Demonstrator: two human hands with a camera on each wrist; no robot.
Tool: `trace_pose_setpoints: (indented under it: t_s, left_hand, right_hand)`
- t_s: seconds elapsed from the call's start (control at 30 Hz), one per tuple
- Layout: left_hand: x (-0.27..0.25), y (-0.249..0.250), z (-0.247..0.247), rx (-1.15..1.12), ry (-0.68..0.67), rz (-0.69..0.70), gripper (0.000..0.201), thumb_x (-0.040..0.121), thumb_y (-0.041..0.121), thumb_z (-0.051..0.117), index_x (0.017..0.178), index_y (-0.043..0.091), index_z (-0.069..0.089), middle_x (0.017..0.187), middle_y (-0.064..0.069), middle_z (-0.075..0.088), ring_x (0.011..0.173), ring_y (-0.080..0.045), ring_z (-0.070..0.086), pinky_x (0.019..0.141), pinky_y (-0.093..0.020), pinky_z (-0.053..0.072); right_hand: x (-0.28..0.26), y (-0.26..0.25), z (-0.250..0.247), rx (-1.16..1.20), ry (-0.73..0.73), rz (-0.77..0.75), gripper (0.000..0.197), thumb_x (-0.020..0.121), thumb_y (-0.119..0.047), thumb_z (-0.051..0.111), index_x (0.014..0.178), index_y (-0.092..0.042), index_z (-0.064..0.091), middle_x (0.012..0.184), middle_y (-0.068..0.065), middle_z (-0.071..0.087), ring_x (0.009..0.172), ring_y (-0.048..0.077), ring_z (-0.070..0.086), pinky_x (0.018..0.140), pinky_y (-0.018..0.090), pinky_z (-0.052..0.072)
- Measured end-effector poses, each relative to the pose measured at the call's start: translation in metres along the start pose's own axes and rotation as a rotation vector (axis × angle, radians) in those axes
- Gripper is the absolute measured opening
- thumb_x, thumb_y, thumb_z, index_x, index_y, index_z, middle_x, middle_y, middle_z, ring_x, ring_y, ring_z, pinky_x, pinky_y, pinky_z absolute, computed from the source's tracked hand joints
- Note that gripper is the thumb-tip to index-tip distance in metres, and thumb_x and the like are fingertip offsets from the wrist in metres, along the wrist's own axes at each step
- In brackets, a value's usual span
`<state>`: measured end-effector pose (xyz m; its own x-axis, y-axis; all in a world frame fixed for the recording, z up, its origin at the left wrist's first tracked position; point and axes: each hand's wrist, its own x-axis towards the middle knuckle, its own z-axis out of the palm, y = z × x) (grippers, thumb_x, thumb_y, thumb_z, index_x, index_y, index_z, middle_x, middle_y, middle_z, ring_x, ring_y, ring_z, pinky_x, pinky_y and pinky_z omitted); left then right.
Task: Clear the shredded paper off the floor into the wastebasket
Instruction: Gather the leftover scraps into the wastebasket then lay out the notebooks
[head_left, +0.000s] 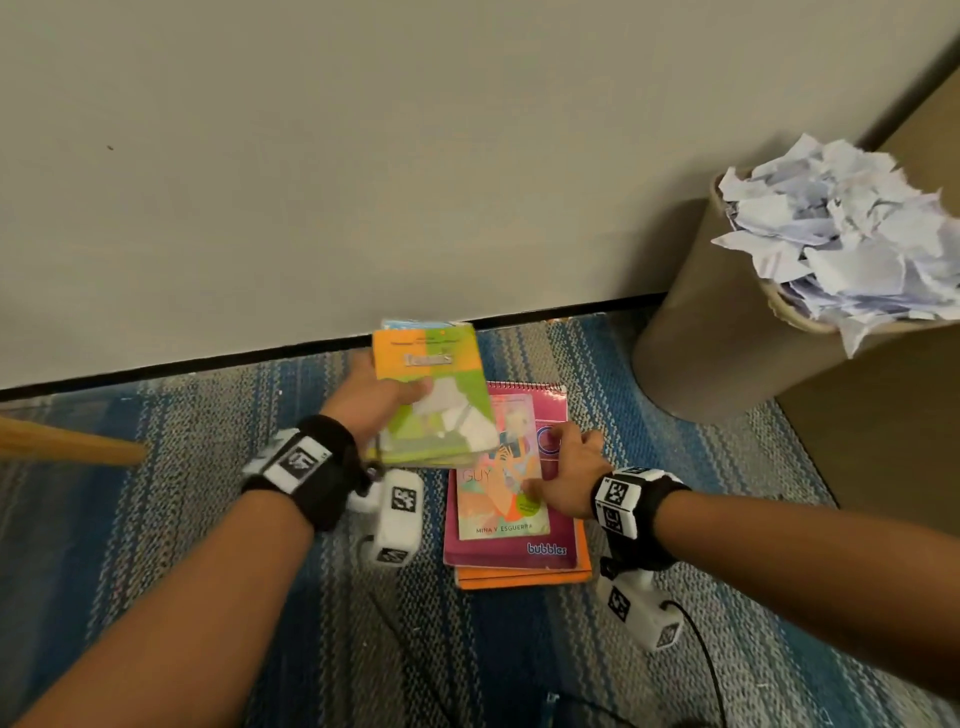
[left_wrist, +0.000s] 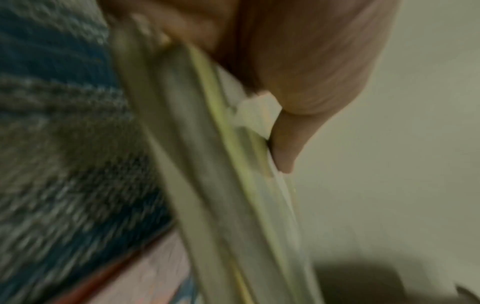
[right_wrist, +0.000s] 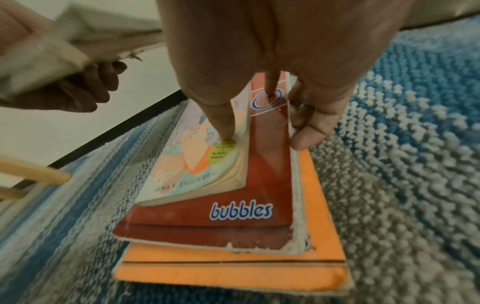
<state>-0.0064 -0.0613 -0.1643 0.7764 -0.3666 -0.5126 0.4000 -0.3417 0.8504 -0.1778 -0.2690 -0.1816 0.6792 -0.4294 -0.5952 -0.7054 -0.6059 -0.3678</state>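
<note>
A tan wastebasket (head_left: 717, 332) stands at the right by the wall, heaped over its rim with white shredded paper (head_left: 841, 234). I see no paper scraps on the striped carpet (head_left: 208, 519). My left hand (head_left: 379, 400) grips a few thin green-and-orange books (head_left: 431, 400) above the floor; the left wrist view shows the thumb (left_wrist: 298, 72) clamped on their edges (left_wrist: 207, 164). My right hand (head_left: 566, 467) rests on a floor stack. Its thumb presses a small paperback (right_wrist: 187, 164), and its fingers curl at the side edge of a pink "bubbles" notebook (right_wrist: 259, 185).
An orange notebook (right_wrist: 233, 273) lies at the bottom of the stack. A wooden leg (head_left: 72, 447) juts in from the left. The wall's black baseboard (head_left: 208, 366) runs behind the books. A brown cabinet side (head_left: 883, 441) rises at the right, and a black cable (head_left: 706, 665) trails near me.
</note>
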Motion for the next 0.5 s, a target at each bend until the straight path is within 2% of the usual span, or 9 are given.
trace_pose_setpoints:
  t_s: [0.03,0.07,0.13,0.17,0.2,0.27,0.37,0.43,0.5]
  left_hand:
    - [-0.004,-0.004,0.019,0.001,-0.025,-0.043,0.078,0.061,0.029,0.085,0.127,0.009,0.050,0.115,-0.007,0.068,0.100,-0.022,0.068,0.086,-0.042,0.055]
    - [-0.008,-0.012,0.036,0.089,-0.038,-0.104,0.084,0.058,0.036,0.085,0.128,0.011,0.045,0.119,-0.008,0.065,0.103,-0.024,0.066,0.089,-0.045,0.054]
    - [-0.020,-0.034,0.067,0.489,-0.033,-0.191,0.075,0.071,0.041,0.074,0.131,0.014,0.037,0.131,-0.011,0.050,0.116,-0.031,0.055,0.099,-0.044,0.046]
    - [-0.028,-0.044,0.079,0.701,-0.010,-0.218,0.069,0.078,0.043,0.066,0.133,0.014,0.035,0.136,-0.013,0.039,0.123,-0.034,0.046,0.103,-0.043,0.041]
    - [-0.034,-0.048,0.088,0.791,0.016,-0.222,0.066,0.083,0.045,0.061,0.134,0.013,0.034,0.137,-0.015,0.032,0.127,-0.036,0.038,0.105,-0.042,0.037]
    - [-0.039,-0.049,0.100,0.731,0.054,-0.223,0.067,0.082,0.046,0.061,0.134,0.011,0.037,0.136,-0.015,0.031,0.128,-0.035,0.034,0.106,-0.041,0.036]
    - [-0.032,-0.040,0.107,0.644,0.063,-0.269,0.082,0.078,0.051,0.065,0.139,0.008,0.031,0.139,-0.016,0.031,0.129,-0.036,0.036,0.106,-0.041,0.035]
    - [-0.031,-0.034,0.111,0.566,0.092,-0.307,0.087,0.076,0.046,0.069,0.140,0.007,0.026,0.141,-0.017,0.029,0.131,-0.037,0.034,0.105,-0.041,0.035]
    - [-0.029,-0.035,0.110,0.329,0.139,-0.328,0.084,0.070,0.036,0.076,0.133,0.008,0.029,0.136,-0.015,0.037,0.123,-0.036,0.042,0.099,-0.041,0.040]
  right_hand:
    - [0.002,0.002,0.000,0.062,0.013,0.016,0.069,0.080,-0.044,0.070,0.134,-0.023,0.034,0.131,0.008,0.031,0.112,0.033,0.054,0.099,0.038,0.046]
    - [0.003,0.003,0.001,0.142,0.040,0.034,0.059,0.087,-0.044,0.062,0.135,-0.021,0.036,0.135,0.009,0.032,0.115,0.033,0.052,0.101,0.036,0.043]
    - [0.004,0.005,0.004,0.293,0.117,0.096,0.054,0.096,-0.048,0.046,0.139,-0.016,0.037,0.142,0.014,0.035,0.125,0.034,0.045,0.107,0.037,0.035]
    - [0.004,0.006,0.007,0.319,0.140,0.135,0.058,0.096,-0.052,0.042,0.140,-0.014,0.037,0.144,0.016,0.035,0.128,0.035,0.042,0.109,0.038,0.032]
    - [0.004,0.006,0.009,0.312,0.141,0.167,0.065,0.095,-0.057,0.040,0.141,-0.012,0.037,0.144,0.017,0.036,0.130,0.036,0.041,0.110,0.041,0.032]
    - [0.004,0.006,0.013,0.221,0.074,0.212,0.080,0.085,-0.068,0.047,0.142,-0.012,0.036,0.143,0.017,0.035,0.130,0.039,0.039,0.110,0.046,0.033]
    - [0.007,0.000,0.008,0.204,0.034,0.275,0.095,0.064,-0.072,0.065,0.136,-0.013,0.041,0.138,0.016,0.043,0.123,0.037,0.047,0.105,0.044,0.042]
    - [0.009,-0.003,0.004,0.308,0.046,0.293,0.092,0.061,-0.061,0.074,0.133,-0.013,0.040,0.134,0.015,0.044,0.119,0.037,0.050,0.101,0.042,0.045]
    - [0.011,-0.005,0.001,0.417,0.037,0.273,0.089,0.057,-0.048,0.081,0.128,-0.015,0.036,0.128,0.014,0.047,0.114,0.036,0.053,0.098,0.042,0.047]
